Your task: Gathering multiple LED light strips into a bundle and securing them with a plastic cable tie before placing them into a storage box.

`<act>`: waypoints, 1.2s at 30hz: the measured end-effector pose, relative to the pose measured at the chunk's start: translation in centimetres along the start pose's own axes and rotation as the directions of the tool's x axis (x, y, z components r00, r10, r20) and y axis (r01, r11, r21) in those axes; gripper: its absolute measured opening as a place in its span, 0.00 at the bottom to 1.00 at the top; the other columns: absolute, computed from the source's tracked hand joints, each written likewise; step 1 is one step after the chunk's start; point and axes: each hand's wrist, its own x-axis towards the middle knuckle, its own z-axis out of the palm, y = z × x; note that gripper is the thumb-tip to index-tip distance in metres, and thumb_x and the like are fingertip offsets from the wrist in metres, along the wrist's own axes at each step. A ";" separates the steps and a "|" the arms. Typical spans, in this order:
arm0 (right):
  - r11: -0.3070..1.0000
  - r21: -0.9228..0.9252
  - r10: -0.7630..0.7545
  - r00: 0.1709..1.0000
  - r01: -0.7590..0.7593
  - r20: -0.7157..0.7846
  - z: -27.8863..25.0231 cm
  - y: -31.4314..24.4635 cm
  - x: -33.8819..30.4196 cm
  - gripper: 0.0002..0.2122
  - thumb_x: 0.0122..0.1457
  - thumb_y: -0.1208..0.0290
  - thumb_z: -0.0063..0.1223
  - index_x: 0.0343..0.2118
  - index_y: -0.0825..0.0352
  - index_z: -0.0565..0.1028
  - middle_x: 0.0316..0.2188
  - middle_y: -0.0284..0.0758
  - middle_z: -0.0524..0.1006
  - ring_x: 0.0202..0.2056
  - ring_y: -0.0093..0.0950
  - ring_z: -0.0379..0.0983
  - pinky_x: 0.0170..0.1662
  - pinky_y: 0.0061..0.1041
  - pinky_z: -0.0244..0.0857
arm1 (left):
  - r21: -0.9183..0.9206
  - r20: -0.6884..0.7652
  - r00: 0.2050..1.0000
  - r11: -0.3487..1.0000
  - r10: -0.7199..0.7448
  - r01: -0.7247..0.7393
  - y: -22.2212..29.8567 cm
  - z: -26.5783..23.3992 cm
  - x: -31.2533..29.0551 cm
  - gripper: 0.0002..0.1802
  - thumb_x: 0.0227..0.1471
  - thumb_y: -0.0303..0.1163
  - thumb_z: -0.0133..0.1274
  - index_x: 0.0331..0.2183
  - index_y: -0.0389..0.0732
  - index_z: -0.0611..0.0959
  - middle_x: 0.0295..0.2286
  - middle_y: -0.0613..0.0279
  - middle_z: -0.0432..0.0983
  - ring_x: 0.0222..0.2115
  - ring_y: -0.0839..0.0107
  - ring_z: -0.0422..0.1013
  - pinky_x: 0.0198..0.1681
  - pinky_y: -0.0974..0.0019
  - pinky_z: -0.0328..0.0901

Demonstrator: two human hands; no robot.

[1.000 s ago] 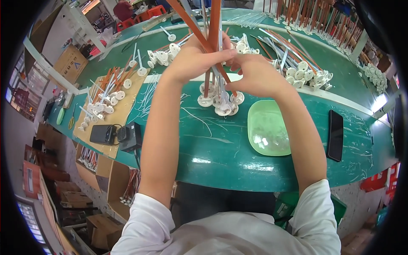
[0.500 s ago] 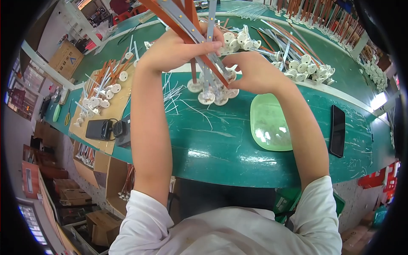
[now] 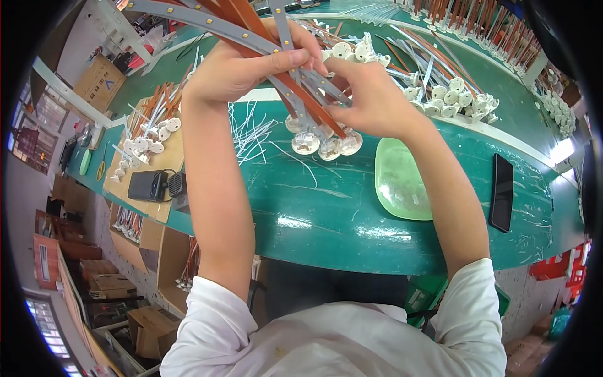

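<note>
Orange and grey flat strips (image 3: 207, 24) make a loose, crossing bundle at twelve o'clock, leaning from eleven o'clock down toward one; small yellow squares dot the grey faces, and round white discs (image 3: 306, 143) cap the lower ends, just above the green tabletop (image 3: 320, 232) or on it, I cannot tell which.

The left hand (image 3: 260, 66) is clamped around the strips, thumb laid across them. The right hand (image 3: 370, 97) is half curled, thumb and fingers parted beside a grey strip end; whether it grips that end I cannot tell.

At least four discs show under the bundle; the strips overlap too much to count. One pale green dish (image 3: 402, 182) sits at three o'clock, with one black phone (image 3: 502, 191) farther out. Two piles of similar capped strips lie apart, one at two o'clock (image 3: 455, 97), one near ten (image 3: 151, 141), pieces uncountable.
</note>
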 end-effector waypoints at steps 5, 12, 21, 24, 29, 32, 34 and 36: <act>0.978 -0.190 -0.074 0.996 0.083 0.051 -0.3 0.8 0.0 0.18 0.44 0.75 0.57 0.41 0.73 0.72 0.23 0.45 0.75 0.25 0.40 0.74 0.32 0.33 0.67 | 0.198 -0.036 0.997 0.977 -0.074 0.080 0.4 0.3 0.2 0.10 0.52 0.32 0.56 0.36 0.37 0.80 0.32 0.60 0.78 0.36 0.70 0.75 0.43 0.65 0.69; 0.992 -0.129 0.020 0.994 -0.006 0.111 -0.3 0.3 -0.3 0.17 0.48 0.77 0.51 0.43 0.73 0.69 0.22 0.45 0.73 0.24 0.38 0.73 0.30 0.34 0.66 | 0.267 -0.003 0.998 0.962 -0.061 0.059 1.4 0.7 0.3 0.11 0.51 0.30 0.57 0.37 0.36 0.80 0.32 0.60 0.78 0.36 0.69 0.75 0.41 0.66 0.69; 0.992 -0.090 0.098 0.986 -0.086 0.136 -1.1 -1.6 -0.5 0.20 0.40 0.68 0.57 0.36 0.75 0.71 0.18 0.39 0.72 0.20 0.29 0.69 0.27 0.28 0.63 | 0.069 0.031 0.980 0.978 -0.198 0.195 3.3 1.4 1.1 0.08 0.52 0.26 0.55 0.36 0.34 0.80 0.30 0.62 0.78 0.31 0.77 0.73 0.30 0.76 0.67; 0.987 -0.074 0.150 0.976 -0.140 0.158 -1.0 -2.1 -0.5 0.19 0.37 0.65 0.62 0.32 0.72 0.73 0.17 0.37 0.72 0.20 0.28 0.69 0.26 0.27 0.63 | -0.030 0.013 0.961 0.960 -0.277 0.277 2.3 1.0 1.3 0.08 0.52 0.26 0.56 0.36 0.34 0.80 0.31 0.62 0.78 0.31 0.77 0.73 0.31 0.75 0.67; 0.964 -0.006 0.264 0.953 -0.266 0.147 -0.1 -1.8 -0.1 0.17 0.35 0.64 0.66 0.26 0.68 0.74 0.16 0.34 0.72 0.19 0.25 0.69 0.25 0.25 0.62 | -0.059 0.409 0.751 0.836 0.519 -0.546 -1.1 -0.7 3.7 0.07 0.52 0.24 0.55 0.35 0.34 0.80 0.31 0.60 0.78 0.33 0.74 0.74 0.36 0.72 0.69; 0.970 -0.040 0.242 0.968 -0.240 0.063 0.3 -1.5 -0.1 0.14 0.35 0.66 0.65 0.24 0.68 0.74 0.17 0.34 0.73 0.18 0.24 0.69 0.25 0.24 0.63 | -0.056 0.392 0.743 0.820 0.542 -0.569 -1.3 -0.2 3.9 0.07 0.52 0.24 0.55 0.36 0.33 0.79 0.31 0.58 0.78 0.34 0.72 0.75 0.38 0.71 0.69; 0.964 -0.074 0.255 0.967 -0.255 -0.002 0.6 -1.5 -0.2 0.13 0.36 0.67 0.64 0.24 0.68 0.74 0.17 0.34 0.74 0.19 0.24 0.70 0.26 0.24 0.65 | -0.067 0.378 0.763 0.837 0.525 -0.542 -1.0 0.1 3.9 0.08 0.52 0.24 0.55 0.36 0.33 0.79 0.32 0.58 0.78 0.35 0.71 0.75 0.38 0.70 0.69; 0.956 -0.026 0.293 0.956 -0.293 0.015 0.5 -1.3 -0.2 0.14 0.36 0.67 0.64 0.24 0.68 0.75 0.18 0.35 0.74 0.19 0.25 0.71 0.27 0.24 0.66 | -0.082 0.363 0.782 0.853 0.507 -0.515 -0.6 0.7 3.1 0.08 0.52 0.23 0.55 0.36 0.33 0.79 0.32 0.58 0.78 0.36 0.71 0.75 0.38 0.70 0.69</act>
